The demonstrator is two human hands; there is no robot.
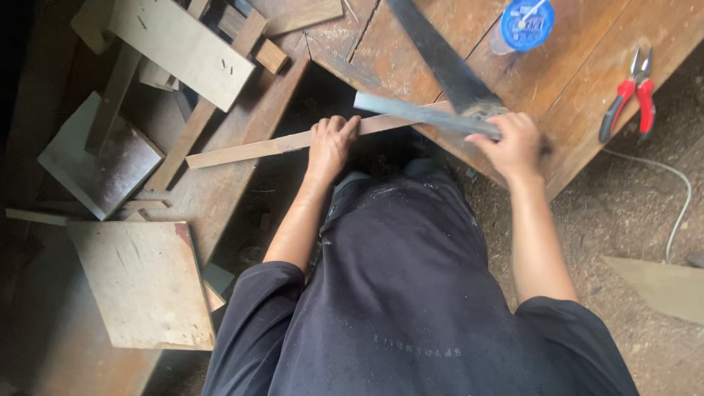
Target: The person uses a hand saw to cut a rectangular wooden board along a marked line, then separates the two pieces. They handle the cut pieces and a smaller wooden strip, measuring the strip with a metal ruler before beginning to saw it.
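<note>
workbench point(572, 81) bears our work | wooden strip point(249, 150) juts off its edge, our left hand point(330, 143) closed around it | right hand point(513, 147) grips steel ruler point(418, 114) across strip | saw point(440, 59), pliers point(631, 99) nearby

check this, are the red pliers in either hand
No, the red pliers lie alone on the workbench, apart from the right hand and left hand.

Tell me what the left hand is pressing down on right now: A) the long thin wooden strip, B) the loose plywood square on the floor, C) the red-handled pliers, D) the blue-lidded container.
A: the left hand grips the long wooden strip at the bench edge, while the right hand holds the saw.
</note>
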